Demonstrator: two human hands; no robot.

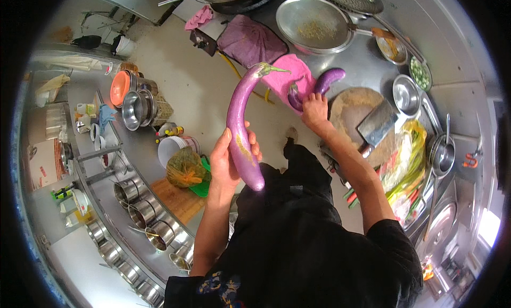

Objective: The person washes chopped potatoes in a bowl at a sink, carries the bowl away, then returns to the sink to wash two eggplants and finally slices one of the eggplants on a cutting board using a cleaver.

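My left hand [227, 160] is wrapped around the lower half of a long purple eggplant [239, 120]. Its green stem points up and to the right, and a rough brownish scar marks its skin. By the counter's edge, my right hand [316, 110] has its fingers curled over purple eggplant [329, 79] lying beside a pink cloth [293, 70]. A stem end shows left of those fingers and a blunt end right of them; whether these belong to one eggplant or two, I cannot tell. Just right of this hand, a cleaver [377, 122] rests on a round wooden chopping block [347, 104].
A large steel pan [313, 24] with food bits stands behind on the counter. Bagged green vegetables [411, 156] lie right of the block. Steel pots [141, 212] line the shelf at left. White buckets [169, 150] and a bagged bundle [185, 166] sit at lower left.
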